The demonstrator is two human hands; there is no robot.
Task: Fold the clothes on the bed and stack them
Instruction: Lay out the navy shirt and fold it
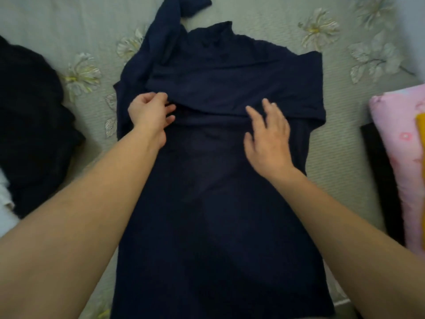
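A navy high-neck top (218, 203) lies flat along the bed, collar at the far end. One sleeve (230, 93) is folded across the chest from the right. The other sleeve (165, 31) trails up and away at the top left. My left hand (149, 111) pinches the end of the folded sleeve at the chest's left side. My right hand (269, 139) lies flat on the top just below the sleeve's lower edge, fingers spread and straight.
The bed cover (333, 100) is pale grey-green with embroidered flowers. A dark heap of clothes (30, 125) sits at the left edge. A pink floral pillow (400, 157) with something yellow on it lies at the right edge.
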